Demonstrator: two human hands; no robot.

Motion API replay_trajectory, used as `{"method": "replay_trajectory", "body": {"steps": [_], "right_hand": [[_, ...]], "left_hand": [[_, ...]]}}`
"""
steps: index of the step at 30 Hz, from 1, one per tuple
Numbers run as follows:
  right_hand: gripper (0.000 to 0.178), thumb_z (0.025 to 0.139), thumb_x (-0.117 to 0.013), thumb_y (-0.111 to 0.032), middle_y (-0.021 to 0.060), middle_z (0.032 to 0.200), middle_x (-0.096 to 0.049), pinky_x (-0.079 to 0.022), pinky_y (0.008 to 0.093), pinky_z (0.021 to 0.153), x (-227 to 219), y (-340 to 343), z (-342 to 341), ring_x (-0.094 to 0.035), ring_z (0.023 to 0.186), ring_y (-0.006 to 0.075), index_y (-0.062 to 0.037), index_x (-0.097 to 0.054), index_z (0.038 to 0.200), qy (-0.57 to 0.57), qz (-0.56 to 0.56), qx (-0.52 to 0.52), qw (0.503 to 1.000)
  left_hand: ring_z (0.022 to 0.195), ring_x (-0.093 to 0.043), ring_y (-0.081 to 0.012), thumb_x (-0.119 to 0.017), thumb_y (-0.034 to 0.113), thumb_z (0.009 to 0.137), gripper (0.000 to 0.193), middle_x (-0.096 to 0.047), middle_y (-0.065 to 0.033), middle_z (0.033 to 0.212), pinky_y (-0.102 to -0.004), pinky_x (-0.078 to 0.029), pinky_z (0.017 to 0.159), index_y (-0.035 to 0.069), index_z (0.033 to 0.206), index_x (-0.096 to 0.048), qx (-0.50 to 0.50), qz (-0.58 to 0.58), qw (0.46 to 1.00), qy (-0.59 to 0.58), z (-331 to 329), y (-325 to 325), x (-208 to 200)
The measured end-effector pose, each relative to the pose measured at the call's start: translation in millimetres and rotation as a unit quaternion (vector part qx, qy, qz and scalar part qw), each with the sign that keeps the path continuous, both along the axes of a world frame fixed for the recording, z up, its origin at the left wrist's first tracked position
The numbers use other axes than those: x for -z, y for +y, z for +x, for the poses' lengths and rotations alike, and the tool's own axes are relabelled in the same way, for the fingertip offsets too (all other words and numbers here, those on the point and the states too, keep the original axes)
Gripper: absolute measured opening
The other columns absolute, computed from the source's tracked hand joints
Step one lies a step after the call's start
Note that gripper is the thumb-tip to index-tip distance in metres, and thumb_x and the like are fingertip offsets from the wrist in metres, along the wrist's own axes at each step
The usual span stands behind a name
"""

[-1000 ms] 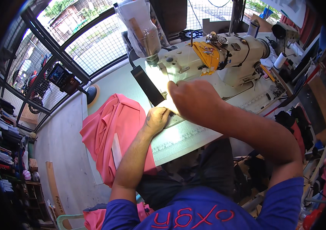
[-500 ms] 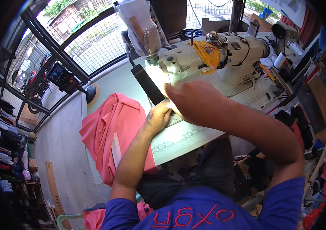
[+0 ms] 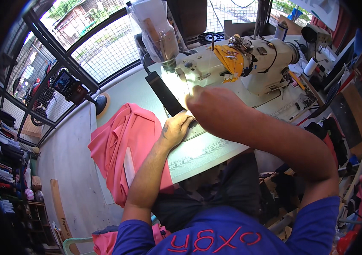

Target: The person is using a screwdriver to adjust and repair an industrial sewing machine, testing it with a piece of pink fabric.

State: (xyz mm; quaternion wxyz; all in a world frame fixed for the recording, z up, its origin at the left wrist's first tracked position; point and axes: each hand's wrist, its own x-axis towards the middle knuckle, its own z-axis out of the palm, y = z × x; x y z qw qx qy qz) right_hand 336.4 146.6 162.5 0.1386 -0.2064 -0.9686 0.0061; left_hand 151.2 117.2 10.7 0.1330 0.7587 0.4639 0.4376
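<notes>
A sewing machine (image 3: pixel 249 63) with a pale body stands on the table, its lamp glaring over the needle area. My left hand (image 3: pixel 176 128) rests at the near end of a flat black strip (image 3: pixel 164 93), fingers pinched together; what is between them is hidden. Close beside it, my right hand (image 3: pixel 210 106) is closed with its back up, just under the machine's head. Its fingertips are hidden in the glare, so any thing it grips does not show. Pink cloth (image 3: pixel 125 140) lies bunched to the left of my left forearm, with a pale strip (image 3: pixel 129 161) on it.
A yellow cloth stuck with pins (image 3: pixel 230 61) wraps the machine's arm. A ruler scale (image 3: pixel 202 154) runs along the table's front edge. A small screen on a stand (image 3: pixel 68 85) is at the left. A white thread spool (image 3: pixel 310 66) stands at the right.
My right hand has shifted slightly right and its fingers have drawn in. My left hand, the black strip and the pink cloth look the same.
</notes>
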Motion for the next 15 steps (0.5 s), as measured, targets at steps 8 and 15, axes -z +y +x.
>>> {"method": "replay_trajectory", "body": {"steps": [8, 15], "right_hand": [[0.033, 0.071, -0.064, 0.002, 0.0206, 0.088, -0.06, -0.052, 0.0397, 0.063, -10, -12, -3, -0.065, 0.076, 0.0334, 0.0066, -0.053, 0.102, 0.002, -0.043, 0.061, 0.997], [0.028, 0.07, -0.065, 0.001, 0.0182, 0.086, -0.061, -0.052, 0.0406, 0.064, 0, -11, -3, -0.065, 0.075, 0.0332, 0.0032, -0.053, 0.095, 0.075, -0.02, -0.005, 0.997]], "left_hand": [[0.075, -0.068, -0.027, -0.06, 0.002, 0.087, 0.01, -0.067, -0.014, 0.085, -0.0309, -0.052, 0.066, 0.003, 0.096, -0.065, -0.02, -0.042, 0.999, 0.017, -7, -1, 2], [0.074, -0.067, -0.0275, -0.062, 0.002, 0.084, 0.008, -0.067, -0.012, 0.082, -0.0319, -0.052, 0.066, 0.004, 0.092, -0.065, -0.02, -0.006, 1.0, -0.009, -4, -1, 3]]}}
